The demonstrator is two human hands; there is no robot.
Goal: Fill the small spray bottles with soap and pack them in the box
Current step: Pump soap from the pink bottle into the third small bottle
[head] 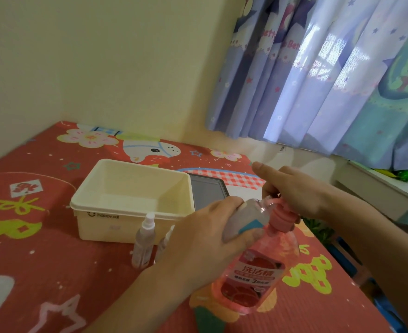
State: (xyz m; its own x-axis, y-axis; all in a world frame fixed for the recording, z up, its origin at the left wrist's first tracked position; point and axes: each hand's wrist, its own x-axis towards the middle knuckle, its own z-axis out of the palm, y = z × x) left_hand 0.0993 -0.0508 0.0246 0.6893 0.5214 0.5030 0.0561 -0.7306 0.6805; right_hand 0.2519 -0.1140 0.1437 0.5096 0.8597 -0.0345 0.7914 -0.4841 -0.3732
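Spray bottle (242,219) at soap pump (283,218)

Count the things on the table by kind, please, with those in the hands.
Small spray bottles: 3 (one held, one standing, one partly hidden)
Pink soap bottle: 1
Cream box: 1
Grey lid: 1
Total: 6

The box (130,198) is showing smooth, matt cream plastic. The soap bottle (253,272) is gleaming as clear glossy plastic, like the small spray bottles (143,241). The curtain (318,68) is hanging as thin printed cloth.
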